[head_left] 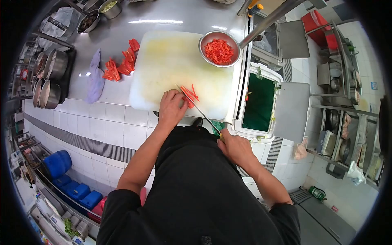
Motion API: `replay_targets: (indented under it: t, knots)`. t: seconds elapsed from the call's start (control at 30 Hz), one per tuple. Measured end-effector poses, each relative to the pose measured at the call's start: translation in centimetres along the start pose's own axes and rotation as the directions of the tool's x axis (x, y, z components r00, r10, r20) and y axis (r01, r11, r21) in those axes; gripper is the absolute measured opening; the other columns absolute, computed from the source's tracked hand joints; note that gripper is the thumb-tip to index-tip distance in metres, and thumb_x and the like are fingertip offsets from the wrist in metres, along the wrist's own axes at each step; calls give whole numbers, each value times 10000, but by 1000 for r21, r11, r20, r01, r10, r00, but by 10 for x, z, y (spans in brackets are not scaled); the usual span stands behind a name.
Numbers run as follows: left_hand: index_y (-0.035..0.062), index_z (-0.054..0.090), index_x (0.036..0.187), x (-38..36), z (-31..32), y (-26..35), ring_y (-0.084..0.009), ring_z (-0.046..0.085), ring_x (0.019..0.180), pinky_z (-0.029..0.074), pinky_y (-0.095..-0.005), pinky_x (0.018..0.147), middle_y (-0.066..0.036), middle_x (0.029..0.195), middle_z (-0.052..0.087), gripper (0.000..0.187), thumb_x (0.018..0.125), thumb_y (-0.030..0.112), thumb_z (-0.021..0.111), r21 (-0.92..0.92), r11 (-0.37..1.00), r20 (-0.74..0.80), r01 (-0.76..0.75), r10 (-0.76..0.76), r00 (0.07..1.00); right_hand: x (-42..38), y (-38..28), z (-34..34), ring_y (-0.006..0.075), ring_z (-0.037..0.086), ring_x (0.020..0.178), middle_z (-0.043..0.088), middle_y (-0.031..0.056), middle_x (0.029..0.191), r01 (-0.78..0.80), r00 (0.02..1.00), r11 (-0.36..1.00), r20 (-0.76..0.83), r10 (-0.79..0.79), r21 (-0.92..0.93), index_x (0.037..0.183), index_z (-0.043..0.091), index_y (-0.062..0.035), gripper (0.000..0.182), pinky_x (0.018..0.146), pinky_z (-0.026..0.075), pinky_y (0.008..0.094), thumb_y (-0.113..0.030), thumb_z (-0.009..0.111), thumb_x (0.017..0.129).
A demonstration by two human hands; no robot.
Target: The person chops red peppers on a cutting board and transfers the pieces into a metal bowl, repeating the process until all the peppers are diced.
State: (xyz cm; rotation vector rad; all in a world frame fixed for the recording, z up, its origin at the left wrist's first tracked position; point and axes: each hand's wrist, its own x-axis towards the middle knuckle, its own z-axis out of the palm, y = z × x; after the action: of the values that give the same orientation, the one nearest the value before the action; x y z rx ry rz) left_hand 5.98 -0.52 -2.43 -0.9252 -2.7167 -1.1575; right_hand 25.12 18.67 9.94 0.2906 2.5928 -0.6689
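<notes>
My right hand (237, 149) is closed around the handle of a knife (204, 115), whose blade points up and left across the front of the white cutting board (163, 61). My left hand (172, 107) has its fingers curled down on a piece of red pepper (188, 102) beside the blade. Thin red pepper strips (193, 93) lie on the blade's far side. At the board's back right corner stands a metal bowl (202, 49) filled with diced red pepper (219, 52). Larger red pepper pieces (124, 63) rest on the steel counter, left of the board.
Left of the pepper pieces lies a crumpled purple plastic bag (94, 77). To the right, an open bin with a green liner (257, 102) stands against the counter. A metal post (269, 22) rises near the bowl. Steel pots (51, 94) sit at far left.
</notes>
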Motion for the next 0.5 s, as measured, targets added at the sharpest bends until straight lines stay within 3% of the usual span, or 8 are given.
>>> replay_targets:
  t: [0.1, 0.17, 0.3, 0.37, 0.5]
  knots:
    - [39, 739, 1023, -1, 0, -1, -322, 607, 1035, 525, -426, 903, -100, 1095, 647, 225, 820, 110, 805, -3, 1000, -3, -9, 9, 1000, 6, 11, 24, 460, 706, 698, 697, 225, 716, -25, 999, 1000, -21, 26, 5, 1089, 518, -50, 258, 650, 551, 578, -280, 616, 1023]
    - [38, 739, 1023, -2, -1, -1, -323, 607, 1037, 525, -427, 903, -100, 1099, 650, 224, 819, 107, 803, 5, 1000, -15, -22, 22, 1000, 26, 19, 42, 458, 705, 694, 700, 223, 717, 31, 993, 999, -116, -29, 10, 1075, 517, -38, 258, 648, 553, 574, -267, 622, 1021]
    - [40, 742, 1024, -8, -6, -2, -322, 608, 1043, 527, -428, 906, -97, 1107, 652, 225, 814, 94, 800, -4, 999, 15, -41, 41, 999, 52, 5, 34, 460, 705, 706, 708, 221, 741, 36, 994, 999, -100, -33, 21, 1069, 514, -27, 258, 645, 551, 571, -256, 623, 1021]
    - [41, 743, 1024, -10, -4, -2, -322, 608, 1042, 528, -427, 907, -96, 1108, 653, 225, 812, 91, 800, 0, 999, 8, -51, 51, 999, 57, 6, 34, 469, 691, 695, 693, 233, 720, 148, 973, 987, -185, -135, 60, 1112, 507, -60, 270, 637, 530, 583, -291, 621, 1030]
    - [43, 739, 1033, -6, -3, -4, -326, 610, 1031, 531, -423, 893, -99, 1098, 652, 238, 807, 82, 801, -16, 999, -10, -31, 31, 999, 24, -2, 7, 475, 689, 703, 691, 229, 720, 80, 994, 996, -78, -77, 31, 1119, 504, -61, 274, 649, 528, 588, -293, 619, 1030]
